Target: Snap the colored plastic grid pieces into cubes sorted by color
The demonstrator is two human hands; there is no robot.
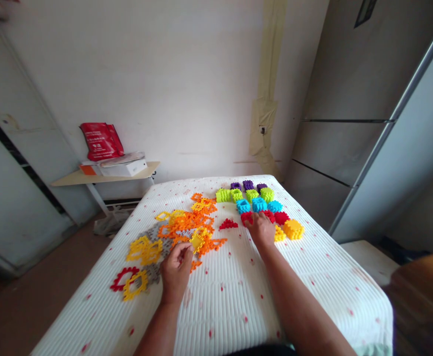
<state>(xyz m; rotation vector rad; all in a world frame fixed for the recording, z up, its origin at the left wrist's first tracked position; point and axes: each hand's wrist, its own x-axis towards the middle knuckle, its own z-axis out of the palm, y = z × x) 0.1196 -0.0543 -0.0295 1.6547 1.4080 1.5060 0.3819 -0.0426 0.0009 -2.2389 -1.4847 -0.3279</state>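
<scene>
My left hand (176,269) pinches a flat yellow puzzle tile (196,242) at the near edge of a heap of loose orange tiles (190,222), yellow tiles (144,249) and grey tiles (157,232). My right hand (261,228) rests knuckles-up, fingers curled, on a red assembled cube (246,216) in a row of red cubes (281,217). Yellow-orange cubes (293,229) sit just right of that hand. Behind stand blue cubes (260,204), green cubes (246,194) and purple cubes (248,185). A small red piece (228,225) lies between the hands.
All lies on a white bed cover with red specks (238,296). A red ring tile (121,278) and a yellow tile (135,285) lie near the left edge. A side table (105,175) with a white box and red bag stands at the back left. Grey cabinets (350,148) stand right.
</scene>
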